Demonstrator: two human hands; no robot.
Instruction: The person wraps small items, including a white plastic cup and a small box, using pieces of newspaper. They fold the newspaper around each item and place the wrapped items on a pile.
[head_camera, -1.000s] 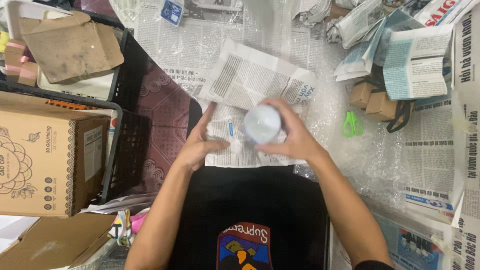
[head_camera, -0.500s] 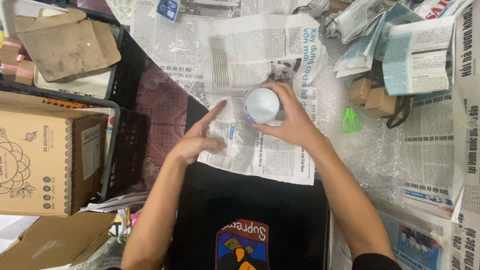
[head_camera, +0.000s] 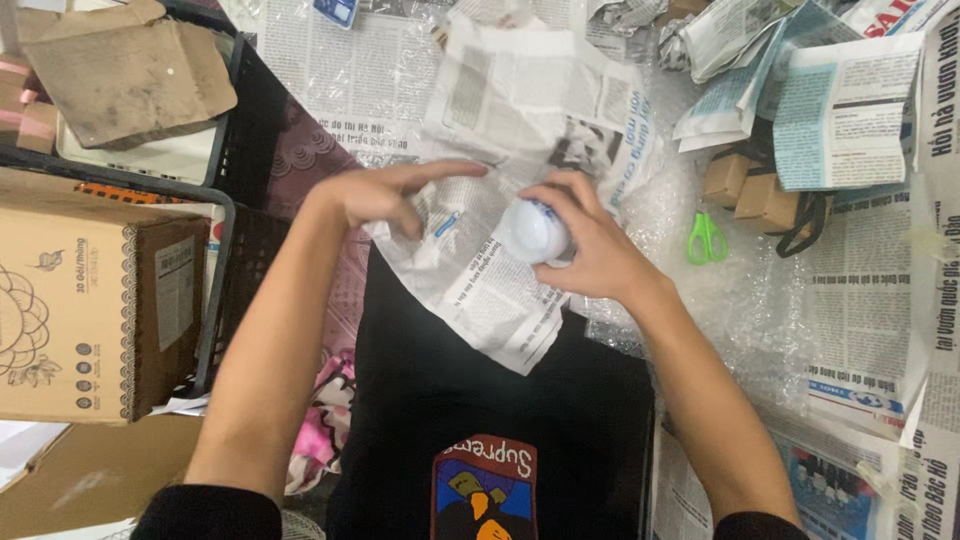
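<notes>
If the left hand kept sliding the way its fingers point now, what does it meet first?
The left hand points right across the newspaper sheet. Most likely it first meets the right hand gripping the small white bottle, though their relative heights are unclear.

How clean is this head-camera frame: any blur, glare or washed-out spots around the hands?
Head view: lighting is even and soft, with no hard shadows. The left hand is slightly smeared at the fingers. The white object in the right hand is overexposed, so its surface detail is lost. The bubble wrap shows small glints. The newspaper sheet text stays fairly sharp.
</notes>
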